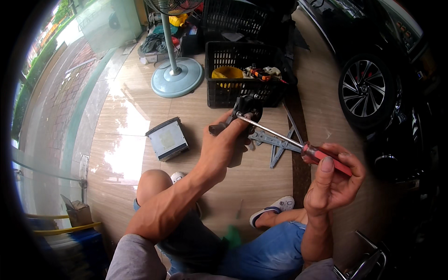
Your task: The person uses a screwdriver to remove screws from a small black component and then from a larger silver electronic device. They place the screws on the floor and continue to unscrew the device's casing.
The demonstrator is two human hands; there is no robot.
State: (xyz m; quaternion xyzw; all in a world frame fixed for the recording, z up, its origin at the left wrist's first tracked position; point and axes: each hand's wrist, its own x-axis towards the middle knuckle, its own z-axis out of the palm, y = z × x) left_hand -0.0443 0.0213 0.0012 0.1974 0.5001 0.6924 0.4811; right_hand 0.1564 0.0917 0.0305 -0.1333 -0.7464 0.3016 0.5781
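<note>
Red-handled screwdriver [317,154] is in yr R hand [335,179], thumb + fingers pinching the handle; its tip's at the black part [252,105] yr L hand [223,143] clasps, above the floor [233,186]. Part's prob. hard, fairly light; best held round its body, fingers clear of tip. Driver looks stiff; handle, not shaft, gives purchase.

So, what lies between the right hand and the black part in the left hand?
In the head view, the metal shaft of the screwdriver held in the right hand reaches to the black part.
</note>
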